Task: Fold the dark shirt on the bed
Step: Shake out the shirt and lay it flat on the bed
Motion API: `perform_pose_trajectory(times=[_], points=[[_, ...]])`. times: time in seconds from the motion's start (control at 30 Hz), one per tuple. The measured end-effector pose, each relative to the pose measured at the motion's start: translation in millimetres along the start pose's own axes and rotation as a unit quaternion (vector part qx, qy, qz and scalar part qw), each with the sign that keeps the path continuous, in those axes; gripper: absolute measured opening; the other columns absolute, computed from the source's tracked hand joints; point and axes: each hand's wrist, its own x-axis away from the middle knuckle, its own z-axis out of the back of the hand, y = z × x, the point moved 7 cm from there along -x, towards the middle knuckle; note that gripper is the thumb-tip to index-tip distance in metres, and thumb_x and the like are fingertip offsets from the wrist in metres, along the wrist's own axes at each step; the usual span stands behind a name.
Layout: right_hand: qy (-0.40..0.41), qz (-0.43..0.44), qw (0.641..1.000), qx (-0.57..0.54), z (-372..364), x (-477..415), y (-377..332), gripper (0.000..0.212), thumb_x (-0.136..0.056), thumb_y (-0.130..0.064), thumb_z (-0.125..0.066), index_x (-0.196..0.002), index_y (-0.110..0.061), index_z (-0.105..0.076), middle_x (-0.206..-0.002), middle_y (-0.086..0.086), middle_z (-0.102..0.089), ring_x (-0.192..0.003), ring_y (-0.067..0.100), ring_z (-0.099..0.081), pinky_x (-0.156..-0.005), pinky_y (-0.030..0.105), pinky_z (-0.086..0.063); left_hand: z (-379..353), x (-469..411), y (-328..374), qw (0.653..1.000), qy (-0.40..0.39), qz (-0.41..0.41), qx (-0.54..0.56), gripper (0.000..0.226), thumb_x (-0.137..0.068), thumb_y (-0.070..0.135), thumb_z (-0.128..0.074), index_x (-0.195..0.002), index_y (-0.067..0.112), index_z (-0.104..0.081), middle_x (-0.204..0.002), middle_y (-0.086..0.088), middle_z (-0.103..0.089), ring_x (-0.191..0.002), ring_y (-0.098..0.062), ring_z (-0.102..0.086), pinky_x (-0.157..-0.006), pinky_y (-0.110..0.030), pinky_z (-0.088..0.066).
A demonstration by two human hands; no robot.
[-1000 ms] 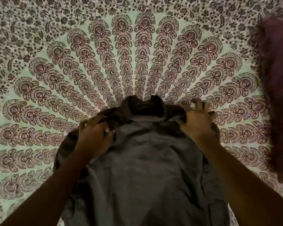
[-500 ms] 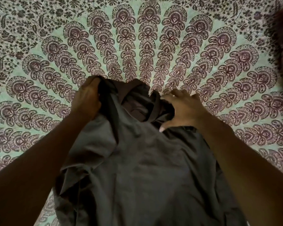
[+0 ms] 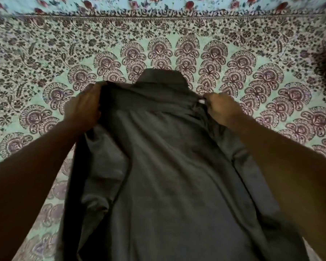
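Bedspread [image 3: 271,95] with a pale green ground and maroon fan motifs covers the bed, a floral band along its far edge — no containers show. A dark shirt [image 3: 167,166] lies spread lengthwise down the middle, collar away from the person. The left hand [image 3: 83,108] is clenched on the shirt's left shoulder, the right hand [image 3: 221,106] pinches the right shoulder — both just beside the collar.
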Motion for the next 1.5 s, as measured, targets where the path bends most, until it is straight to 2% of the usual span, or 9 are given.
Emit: perform_pose_trajectory(times=[0.27, 0.4, 0.53, 0.63, 0.73, 0.93, 1.13, 1.37, 1.5], points=[[0.056, -0.121, 0.991, 0.033, 22.5, -64.2, 12.4, 0.033, -0.105, -0.03, -0.052, -0.128, -0.008, -0.057, -0.13, 0.027, -0.056, -0.121, 0.051, -0.057, -0.099, 0.054, -0.048, -10.0, -48.9, -3.2, 0.996, -0.033, -0.014, -0.086, 0.049, -0.1, 0.019, -0.056, -0.146, 0.034, -0.047, -0.132, -0.01, -0.056, -0.116, -0.044, -0.061, -0.09, -0.057, -0.053], [0.107, -0.12, 0.981, 0.108, 23.6, -71.0, 6.7, 0.043, -0.095, -0.017, -0.065, -0.135, -0.008, -0.051, -0.137, 0.028, -0.052, -0.13, 0.049, -0.048, -0.106, 0.062, -0.04, -14.8, -60.7, -14.5, 0.986, -0.058, 0.001, -0.157, 0.062, -0.102, 0.038, -0.052, -0.156, 0.048, -0.022, -0.147, -0.014, -0.043, -0.11, -0.048, -0.061, -0.088, -0.056, -0.051], [0.216, 0.032, 0.969, 0.115, -10.5, -27.5, -50.1, 0.053, -0.084, -0.015, -0.069, -0.135, -0.007, -0.056, -0.141, 0.031, -0.048, -0.124, 0.047, -0.044, -0.098, 0.063, -0.045, 0.4, -26.5, 12.1, 0.988, 0.108, 0.025, -0.103, 0.062, -0.1, 0.034, -0.054, -0.156, 0.042, -0.028, -0.16, -0.018, -0.027, -0.132, -0.049, -0.04, -0.106, -0.061, -0.035], [0.117, 0.198, 0.968, 0.102, -80.2, 25.6, -80.4, 0.062, -0.099, -0.054, -0.052, -0.152, -0.022, -0.047, -0.162, 0.015, -0.037, -0.136, 0.038, -0.041, -0.099, 0.052, -0.048, -50.9, 31.6, 50.6, 0.994, 0.028, -0.105, -0.019, 0.067, -0.099, 0.05, -0.044, -0.161, 0.039, -0.021, -0.163, -0.007, -0.032, -0.136, -0.038, -0.043, -0.104, -0.053, -0.043], [0.129, 0.111, 0.981, 0.093, -93.5, 29.5, -26.1, 0.071, -0.096, -0.078, -0.032, -0.159, -0.044, -0.032, -0.173, -0.001, -0.016, -0.154, 0.031, -0.028, -0.116, 0.049, -0.031, -96.0, 61.1, -1.0, 0.995, -0.025, -0.082, -0.055, 0.073, -0.097, 0.069, -0.026, -0.163, 0.041, -0.01, -0.173, 0.006, -0.009, -0.156, -0.028, -0.023, -0.115, -0.054, -0.034], [0.175, -0.085, 0.981, -0.005, -66.8, 14.5, 21.0, 0.074, -0.103, -0.063, -0.039, -0.163, -0.021, -0.027, -0.172, 0.016, -0.012, -0.156, 0.041, -0.02, -0.121, 0.055, -0.032, -80.4, 59.5, -13.8, 0.997, 0.036, -0.002, -0.064, 0.067, -0.099, 0.04, -0.033, -0.158, 0.009, -0.033, -0.169, -0.013, -0.025, -0.154, -0.036, -0.028, -0.12, -0.057, -0.025], [0.088, 0.153, 0.978, 0.11, -141.5, 109.9, -69.9, 0.075, -0.098, -0.073, -0.034, -0.163, -0.037, -0.025, -0.174, 0.004, -0.01, -0.16, 0.027, -0.014, -0.122, 0.058, -0.024, -131.9, 144.9, 72.9, 0.992, -0.049, -0.113, -0.002, 0.077, -0.098, 0.064, -0.035, -0.164, 0.032, -0.013, -0.174, 0.002, -0.004, -0.16, -0.024, -0.01, -0.125, -0.052, -0.024], [0.185, -0.135, 0.972, 0.046, -112.8, 140.7, 59.1, 0.082, -0.102, -0.069, -0.027, -0.164, -0.017, -0.022, -0.172, 0.015, -0.016, -0.157, 0.039, -0.02, -0.124, 0.059, -0.023, -124.2, 196.6, -29.1, 0.989, 0.001, 0.15, 0.016, 0.082, -0.099, 0.063, -0.028, -0.165, 0.019, -0.009, -0.173, -0.009, -0.007, -0.159, -0.033, -0.011, -0.127, -0.058, -0.014], [0.151, 0.03, 0.986, 0.07, -149.1, 177.0, -44.3, 0.075, -0.104, -0.059, -0.035, -0.164, -0.015, -0.022, -0.173, 0.013, -0.009, -0.16, 0.035, -0.008, -0.127, 0.056, -0.013, -140.4, 243.9, 49.7, 1.0, -0.017, -0.006, 0.02, 0.077, -0.101, 0.058, -0.031, -0.165, 0.02, -0.012, -0.174, -0.004, -0.005, -0.16, -0.028, -0.008, -0.128, -0.054, -0.014]])
